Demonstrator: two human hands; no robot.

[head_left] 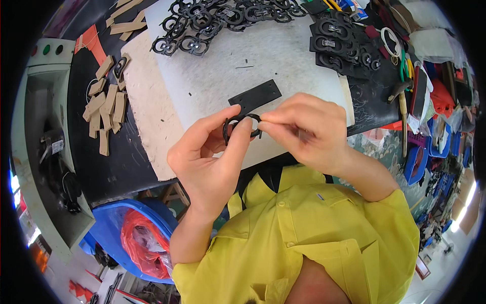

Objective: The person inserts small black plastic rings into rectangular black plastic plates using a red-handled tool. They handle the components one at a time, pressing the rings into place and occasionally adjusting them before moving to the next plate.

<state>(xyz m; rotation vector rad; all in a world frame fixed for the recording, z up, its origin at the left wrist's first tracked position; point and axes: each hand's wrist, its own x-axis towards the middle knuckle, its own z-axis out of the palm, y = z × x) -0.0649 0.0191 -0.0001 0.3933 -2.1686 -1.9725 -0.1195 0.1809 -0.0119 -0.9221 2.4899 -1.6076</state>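
Note:
Between my two hands is a small black piece with ring-shaped loops (227, 133), like those heaped at the far side; my fingers cover part of it. My left hand (205, 154) grips its left side, the thumb lying across the front. At its right end, my right hand (311, 129) pinches the rim between thumb and forefinger. Just beyond my fingertips a flat black rectangular strip with small holes (258, 95) lies slanted on the white sheet (212, 81).
Looped black pieces (202, 23) are heaped at the far edge, with black plates bearing similar loops (334, 40) to their right. Tan strips (106, 106) lie scattered at left. Below the table's left edge stands a blue bin (114, 218) with a red bag. Tools crowd the right side.

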